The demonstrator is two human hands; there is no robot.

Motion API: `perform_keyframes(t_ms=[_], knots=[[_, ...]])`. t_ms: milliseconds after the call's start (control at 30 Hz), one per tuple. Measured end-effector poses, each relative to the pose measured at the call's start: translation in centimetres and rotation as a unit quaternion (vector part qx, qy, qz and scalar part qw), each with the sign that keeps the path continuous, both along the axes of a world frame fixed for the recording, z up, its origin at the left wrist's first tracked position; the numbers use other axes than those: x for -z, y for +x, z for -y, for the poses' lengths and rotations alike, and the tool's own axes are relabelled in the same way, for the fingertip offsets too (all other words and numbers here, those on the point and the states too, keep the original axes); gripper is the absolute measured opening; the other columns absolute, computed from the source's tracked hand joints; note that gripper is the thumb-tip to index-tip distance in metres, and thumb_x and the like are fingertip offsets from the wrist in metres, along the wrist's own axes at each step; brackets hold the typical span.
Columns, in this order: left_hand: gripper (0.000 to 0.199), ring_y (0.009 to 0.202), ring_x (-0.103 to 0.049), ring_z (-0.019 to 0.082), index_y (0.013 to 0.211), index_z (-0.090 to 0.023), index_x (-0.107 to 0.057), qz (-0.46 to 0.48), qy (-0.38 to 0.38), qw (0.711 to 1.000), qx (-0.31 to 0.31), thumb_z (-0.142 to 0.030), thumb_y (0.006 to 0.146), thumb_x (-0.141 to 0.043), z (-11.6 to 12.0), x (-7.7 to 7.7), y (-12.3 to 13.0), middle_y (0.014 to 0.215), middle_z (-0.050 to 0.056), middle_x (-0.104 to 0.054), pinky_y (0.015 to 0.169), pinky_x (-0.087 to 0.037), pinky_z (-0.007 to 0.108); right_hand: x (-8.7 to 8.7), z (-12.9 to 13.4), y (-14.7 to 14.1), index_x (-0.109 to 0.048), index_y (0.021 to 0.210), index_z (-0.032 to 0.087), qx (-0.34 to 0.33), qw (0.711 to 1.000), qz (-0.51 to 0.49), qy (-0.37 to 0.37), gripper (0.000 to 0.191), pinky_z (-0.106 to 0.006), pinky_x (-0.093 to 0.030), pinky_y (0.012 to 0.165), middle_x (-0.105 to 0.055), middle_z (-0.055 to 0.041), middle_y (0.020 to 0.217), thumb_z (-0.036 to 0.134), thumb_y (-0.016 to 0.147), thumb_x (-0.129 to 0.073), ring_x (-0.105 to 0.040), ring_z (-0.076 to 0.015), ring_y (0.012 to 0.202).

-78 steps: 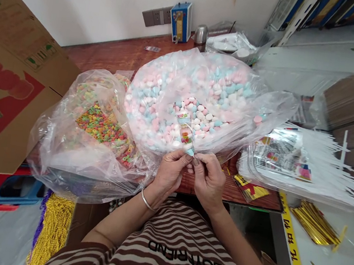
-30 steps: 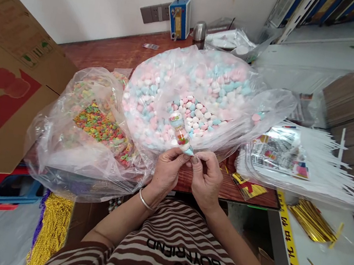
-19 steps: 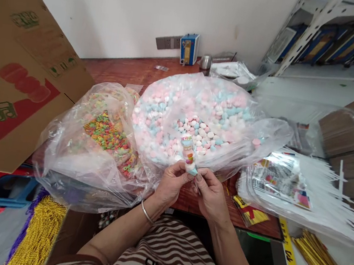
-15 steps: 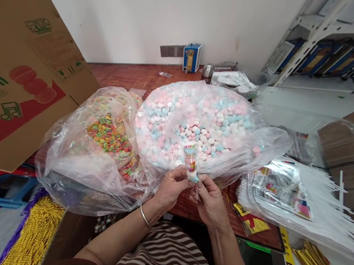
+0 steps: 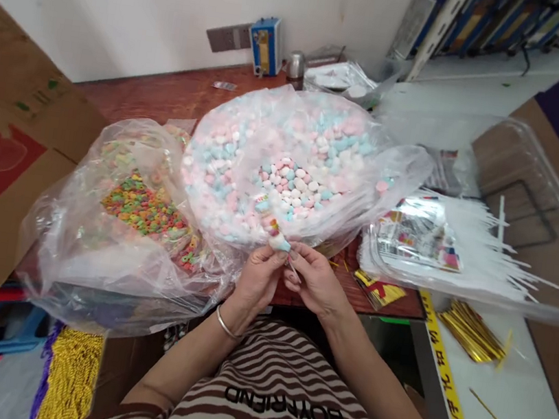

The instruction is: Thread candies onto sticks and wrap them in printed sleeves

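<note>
Between my hands is a small clear candy bag (image 5: pixel 279 241) with printed lettering on it and white, blue and rainbow-coloured sweets inside. My left hand (image 5: pixel 255 277) pinches the bag near its lower end. A thin white stick (image 5: pixel 295 268) slants down from the bag's neck, and my right hand (image 5: pixel 320 283) grips it there with thumb and fingers closed. Just beyond lies a big open plastic bag of pink, white and blue candies (image 5: pixel 293 187). Left of it sits another clear bag (image 5: pixel 149 212), filled with small coloured candy rings.
White sticks (image 5: pixel 481 252) lie in a clear plastic tray (image 5: pixel 455 290) at right. Gold twist ties (image 5: pixel 473 332) are on the white surface below it. A cardboard box (image 5: pixel 1 150) stands at left; a blue device (image 5: pixel 265 47) and a metal flask (image 5: pixel 295 66) are at the back.
The view has swung to the right and tilted, so everything sits further left and mostly higher. Both hands stay on the small bag and stick, which now leans further left.
</note>
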State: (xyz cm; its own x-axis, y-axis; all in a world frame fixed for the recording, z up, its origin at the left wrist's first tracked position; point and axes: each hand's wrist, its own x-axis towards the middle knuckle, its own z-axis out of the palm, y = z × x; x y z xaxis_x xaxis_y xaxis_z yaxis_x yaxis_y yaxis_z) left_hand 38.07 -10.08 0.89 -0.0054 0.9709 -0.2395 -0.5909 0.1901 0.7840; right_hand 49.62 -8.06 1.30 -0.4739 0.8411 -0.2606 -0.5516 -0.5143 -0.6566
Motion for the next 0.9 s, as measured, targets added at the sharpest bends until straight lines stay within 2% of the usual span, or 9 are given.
perform_keyframes(t_ms=[67, 133, 300, 400, 533, 633, 700, 800, 900], knots=[[0.035, 0.045, -0.059, 0.012, 0.089, -0.016, -0.078, 0.023, -0.027, 0.999, 0.011, -0.039, 0.066, -0.091, 0.2, -0.2, -0.1, 0.063, 0.0, -0.07, 0.048, -0.055, 0.026, -0.1, 0.8, -1.2, -0.063, 0.084, 0.021, 0.075, 0.997, 0.008, 0.035, 0.037, -0.017, -0.028, 0.041, -0.049, 0.0089, 0.059, 0.045, 0.071, -0.088, -0.038, -0.0047, 0.046], [0.036, 0.042, -0.057, 0.009, 0.091, -0.016, -0.076, 0.025, -0.039, 0.999, 0.024, -0.038, 0.067, -0.091, 0.1, -0.7, -0.6, 0.068, 0.0, -0.072, 0.039, -0.049, 0.021, 0.2, 1.7, -2.2, -0.06, 0.083, 0.022, 0.083, 0.995, -0.003, 0.047, 0.036, -0.019, -0.032, 0.043, -0.049, 0.0089, 0.057, 0.049, 0.076, -0.083, -0.04, -0.0065, 0.047], [0.03, 0.084, -0.073, 0.014, 0.072, -0.018, -0.069, 0.003, 0.03, 0.997, -0.068, -0.026, 0.062, -0.095, -0.4, -2.5, -3.9, 0.079, -0.003, -0.074, 0.092, -0.063, 0.035, 2.5, 4.2, 0.1, -0.059, 0.077, 0.021, -0.001, 0.964, 0.204, 0.171, 0.026, -0.025, -0.038, 0.054, -0.054, 0.0061, 0.058, 0.043, 0.09, -0.066, -0.047, -0.0104, 0.052], [0.027, 0.068, -0.066, 0.009, 0.073, -0.019, -0.068, -0.064, 0.062, 0.991, -0.1, -0.028, 0.067, -0.093, 0.3, -3.0, -6.5, 0.069, -0.006, -0.067, 0.085, -0.064, 0.034, 4.4, 5.3, 4.1, -0.064, 0.078, 0.02, 0.058, 0.861, 0.419, 0.281, 0.019, -0.03, -0.046, 0.074, -0.067, -0.002, 0.079, 0.029, 0.093, -0.058, -0.062, -0.0167, 0.076], [0.034, 0.059, -0.062, 0.01, 0.071, -0.018, -0.072, -0.174, 0.07, 0.974, -0.126, -0.038, 0.059, -0.096, 2.0, -1.8, -7.6, 0.067, -0.003, -0.068, 0.065, -0.059, 0.026, 6.2, 4.5, 8.0, -0.069, 0.101, 0.018, 0.155, 0.674, 0.655, 0.305, 0.022, -0.035, -0.047, 0.081, -0.069, -0.0109, 0.1, 0.027, 0.099, -0.049, -0.064, -0.0239, 0.091], [0.034, 0.057, -0.059, 0.009, 0.072, -0.018, -0.074, -0.239, 0.047, 0.962, -0.119, -0.045, 0.062, -0.093, 3.3, -0.4, -7.0, 0.066, -0.002, -0.07, 0.062, -0.054, 0.025, 6.6, 3.0, 8.3, -0.064, 0.129, 0.017, 0.119, 0.558, 0.765, 0.298, 0.034, -0.033, -0.043, 0.07, -0.069, -0.0148, 0.113, 0.027, 0.102, -0.046, -0.064, -0.0265, 0.091], [0.028, 0.06, -0.058, 0.01, 0.075, -0.018, -0.076, -0.291, 0.036, 0.952, -0.088, -0.043, 0.07, -0.088, 4.1, 0.2, -7.0, 0.067, -0.001, -0.07, 0.064, -0.05, 0.024, 6.7, 2.3, 8.0, -0.064, 0.13, 0.018, 0.079, 0.517, 0.797, 0.302, 0.034, -0.032, -0.039, 0.065, -0.069, -0.0138, 0.11, 0.024, 0.102, -0.045, -0.063, -0.0258, 0.087], [0.018, 0.067, -0.059, 0.012, 0.081, -0.019, -0.077, -0.387, 0.048, 0.92, -0.041, -0.037, 0.082, -0.079, 5.0, 0.3, -7.9, 0.07, -0.001, -0.069, 0.069, -0.048, 0.025, 6.7, 1.9, 7.7, -0.071, 0.107, 0.018, 0.062, 0.505, 0.805, 0.306, 0.027, -0.03, -0.035, 0.062, -0.069, -0.0117, 0.098, 0.021, 0.102, -0.044, -0.062, -0.0231, 0.081], [0.015, 0.074, -0.061, 0.014, 0.084, -0.019, -0.076, -0.495, 0.104, 0.862, -0.003, -0.03, 0.09, -0.068, 5.5, -0.3, -8.9, 0.076, 0.0, -0.07, 0.074, -0.048, 0.026, 6.5, 2.4, 8.0, -0.069, 0.095, 0.02, 0.117, 0.558, 0.755, 0.325, 0.026, -0.029, -0.04, 0.067, -0.07, -0.0098, 0.094, 0.026, 0.101, -0.045, -0.063, -0.0225, 0.085]])
